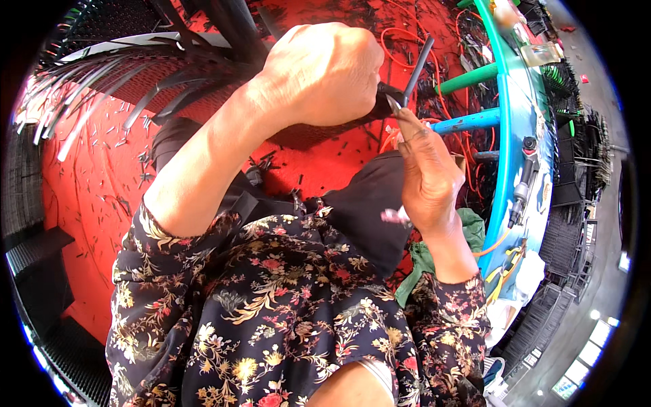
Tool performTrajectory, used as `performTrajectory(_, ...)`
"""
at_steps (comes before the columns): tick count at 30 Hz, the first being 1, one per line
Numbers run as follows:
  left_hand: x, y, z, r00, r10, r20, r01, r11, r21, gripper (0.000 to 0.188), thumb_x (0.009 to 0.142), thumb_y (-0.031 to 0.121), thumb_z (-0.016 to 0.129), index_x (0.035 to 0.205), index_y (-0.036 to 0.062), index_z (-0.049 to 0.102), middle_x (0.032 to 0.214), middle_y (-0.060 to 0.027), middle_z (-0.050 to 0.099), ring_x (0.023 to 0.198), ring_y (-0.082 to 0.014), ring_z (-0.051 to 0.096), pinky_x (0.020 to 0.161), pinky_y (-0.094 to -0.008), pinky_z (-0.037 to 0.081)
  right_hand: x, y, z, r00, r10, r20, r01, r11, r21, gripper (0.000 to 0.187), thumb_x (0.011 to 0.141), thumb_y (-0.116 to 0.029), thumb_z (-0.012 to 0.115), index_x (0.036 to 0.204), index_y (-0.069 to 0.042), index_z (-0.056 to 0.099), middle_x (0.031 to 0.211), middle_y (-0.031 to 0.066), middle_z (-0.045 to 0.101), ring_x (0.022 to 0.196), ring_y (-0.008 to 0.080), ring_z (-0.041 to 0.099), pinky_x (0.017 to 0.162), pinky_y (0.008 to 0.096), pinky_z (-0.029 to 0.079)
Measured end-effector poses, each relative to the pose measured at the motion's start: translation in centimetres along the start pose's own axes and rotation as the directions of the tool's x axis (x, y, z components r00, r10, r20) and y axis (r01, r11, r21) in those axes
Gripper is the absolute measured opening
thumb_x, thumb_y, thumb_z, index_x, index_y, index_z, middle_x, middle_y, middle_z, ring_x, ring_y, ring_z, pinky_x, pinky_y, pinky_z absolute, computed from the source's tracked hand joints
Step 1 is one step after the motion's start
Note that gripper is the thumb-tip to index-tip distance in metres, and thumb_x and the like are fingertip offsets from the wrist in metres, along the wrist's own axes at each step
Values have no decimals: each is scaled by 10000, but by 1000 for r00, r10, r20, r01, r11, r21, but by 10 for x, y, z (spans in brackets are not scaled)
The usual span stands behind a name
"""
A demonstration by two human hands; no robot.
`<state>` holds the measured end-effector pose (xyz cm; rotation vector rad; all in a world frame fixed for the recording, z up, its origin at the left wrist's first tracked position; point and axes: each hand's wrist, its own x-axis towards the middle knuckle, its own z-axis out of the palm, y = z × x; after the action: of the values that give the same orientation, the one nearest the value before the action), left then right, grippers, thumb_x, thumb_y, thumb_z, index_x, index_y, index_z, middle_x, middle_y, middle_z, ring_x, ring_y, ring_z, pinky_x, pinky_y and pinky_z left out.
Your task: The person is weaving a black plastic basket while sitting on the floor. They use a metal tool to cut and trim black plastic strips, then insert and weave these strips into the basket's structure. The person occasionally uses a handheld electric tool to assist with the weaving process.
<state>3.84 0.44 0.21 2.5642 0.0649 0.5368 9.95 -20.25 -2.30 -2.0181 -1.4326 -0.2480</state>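
My left hand (325, 74) is closed in a fist over the dark edge of a black woven piece (315, 136), its fingers turned away and hidden. Close by on its right, my right hand (430, 173) pinches a small tool with a pointed metal tip (393, 104). The tip reaches the woven edge beside the left fist. A stiff dark strip (420, 64) rises from the same spot; which hand holds it I cannot tell. Long loose black strips (146, 81) fan out from the woven work at the upper left.
Black offcuts lie scattered over the red floor covering (88, 224). On the right stands a blue-edged bench (505, 136) with an air tool (522, 186), a jar (541, 54) and yellow-handled pliers (505, 275). Orange hose (386, 44) loops behind. Green cloth (468, 230) lies by my right forearm.
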Motion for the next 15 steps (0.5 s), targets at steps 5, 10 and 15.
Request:
performTrajectory(5, -1, -9, 0, 997, -27, 77, 29, 999, -25, 157, 780, 169, 563, 744, 31, 628, 682, -176, 597, 708, -364, 605, 636, -422, 485, 0, 0, 5, 1000, 29, 3, -29, 999, 25, 457, 755, 87, 623, 1186, -62, 602, 666, 116, 483, 560, 272, 495, 545, 347, 425)
performTrajectory(10, 4, -9, 3, 993, -22, 114, 31, 997, -74, 158, 778, 175, 565, 760, 34, 637, 678, -171, 603, 703, -363, 607, 630, -423, 486, 16, 0, -27, 976, 62, 208, -70, 997, 33, 426, 776, 56, 617, 1178, -86, 609, 697, 138, 527, 617, 303, 552, 571, 366, 444)
performTrajectory(15, 4, 8, 2, 1000, -13, -4, 13, 1000, -7, 146, 772, 153, 553, 718, 35, 619, 657, -170, 602, 683, -370, 604, 627, -438, 487, 24, -3, -39, 971, 92, 220, -115, 989, 94, 407, 779, 69, 603, 1164, -65, 611, 816, 154, 610, 702, 316, 604, 632, 359, 474)
